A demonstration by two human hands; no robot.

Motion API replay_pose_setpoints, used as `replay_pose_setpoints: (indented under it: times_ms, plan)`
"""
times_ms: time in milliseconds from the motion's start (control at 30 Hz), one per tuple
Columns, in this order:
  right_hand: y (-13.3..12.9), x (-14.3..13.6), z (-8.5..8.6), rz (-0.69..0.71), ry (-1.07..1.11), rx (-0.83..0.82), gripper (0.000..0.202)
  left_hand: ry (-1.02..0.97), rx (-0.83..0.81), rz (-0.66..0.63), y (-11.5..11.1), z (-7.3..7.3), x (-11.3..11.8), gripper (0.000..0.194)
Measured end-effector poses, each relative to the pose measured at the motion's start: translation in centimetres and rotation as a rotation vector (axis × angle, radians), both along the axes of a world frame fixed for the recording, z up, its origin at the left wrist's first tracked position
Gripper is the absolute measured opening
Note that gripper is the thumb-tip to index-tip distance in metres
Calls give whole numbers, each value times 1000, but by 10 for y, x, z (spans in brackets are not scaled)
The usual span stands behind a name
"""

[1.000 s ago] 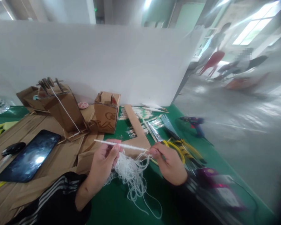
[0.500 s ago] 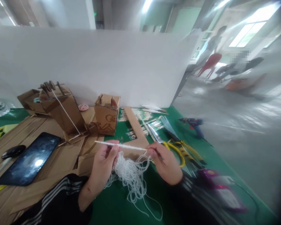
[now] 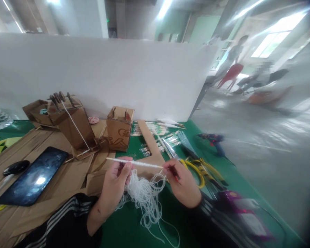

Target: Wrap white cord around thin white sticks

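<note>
A thin wooden stick [image 3: 144, 164] wound with white string lies level between my two hands. My left hand [image 3: 117, 179] is closed on it left of its middle, thumb on the near side. At the stick's right end, the fingertips of my right hand [image 3: 182, 182] pinch its tip. A loose tangle of white string [image 3: 144, 194] hangs below the stick between my hands, with loops trailing down over the green table. Part of the tangle is hidden behind my left hand.
Left are a phone [image 3: 33, 175], a computer mouse [image 3: 16, 167] and a tall cardboard box [image 3: 74, 127] with string. A smaller cardboard box [image 3: 119, 129] stands behind my hands. Right lie yellow-handled scissors [image 3: 196, 172], pliers [image 3: 213, 172] and a glue gun [image 3: 214, 141]. A white partition [image 3: 144, 75] rises behind.
Both hands hold the stick as before, and the grip looks the same. The whole view has shifted slightly down and to the right.
</note>
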State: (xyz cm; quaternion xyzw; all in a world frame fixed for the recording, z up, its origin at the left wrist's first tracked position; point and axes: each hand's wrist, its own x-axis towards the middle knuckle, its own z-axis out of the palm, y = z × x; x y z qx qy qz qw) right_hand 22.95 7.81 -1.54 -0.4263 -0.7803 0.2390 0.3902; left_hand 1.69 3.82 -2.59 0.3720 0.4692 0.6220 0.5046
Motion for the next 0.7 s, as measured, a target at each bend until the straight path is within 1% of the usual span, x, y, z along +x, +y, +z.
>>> replay_pose_setpoints:
  times_ms: [167,267,333,400,500,533,633,700]
  plan:
    - [-1,2,0,-22,-95,44,21,16,-3,-14,-1,0,0,26]
    - [0,1,-1,-21,-32,30,10,18,1,-7,0,-1,-1,26]
    - [0,1,0,2,-11,23,10,13,9,-9,0,-1,-1,26]
    - [0,1,2,22,-40,30,9,9,8,-12,1,0,-1,26]
    - [0,2,4,23,-79,38,21,10,-3,-14,1,1,0,27]
    - [-1,2,4,16,-77,36,20,7,-2,-11,0,2,0,27]
    - [-2,1,4,-8,-40,16,9,-4,3,6,-1,3,0,28]
    - [-3,1,5,-2,-36,20,8,-11,3,11,-1,4,0,28]
